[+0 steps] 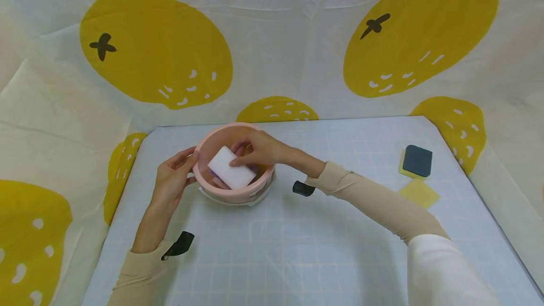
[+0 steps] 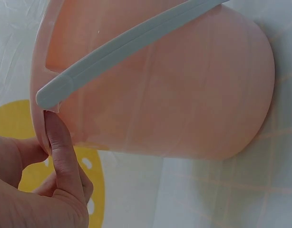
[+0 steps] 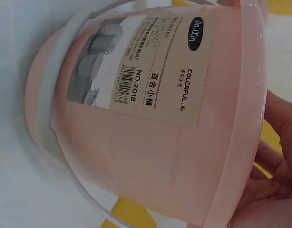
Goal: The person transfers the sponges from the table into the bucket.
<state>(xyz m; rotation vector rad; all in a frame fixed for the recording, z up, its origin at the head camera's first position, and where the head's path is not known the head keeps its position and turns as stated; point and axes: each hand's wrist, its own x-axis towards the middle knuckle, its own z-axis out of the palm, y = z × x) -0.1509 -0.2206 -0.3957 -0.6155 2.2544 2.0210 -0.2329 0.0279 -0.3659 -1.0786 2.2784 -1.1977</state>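
A pink bucket (image 1: 233,194) stands at the back of the table, its pale handle (image 2: 127,50) hanging down at the side. My left hand (image 1: 171,178) pinches the bucket's rim on the left, thumb and fingers on either side of the wall, as the left wrist view shows. Inside the bucket's mouth, my right hand (image 1: 262,149) holds a white rectangular sponge (image 1: 225,164) tilted, with the thumb on its face. Other things lie below the sponge in the bucket, mostly hidden. In the right wrist view a printed label (image 3: 155,71) shows, and the sponge is out of sight.
At the right of the table lie a dark-topped yellow sponge (image 1: 417,160) and a flat yellow square (image 1: 419,192) in front of it. A light cloth with yellow fruit shapes (image 1: 161,46) hangs behind and along the sides of the gridded table (image 1: 272,259).
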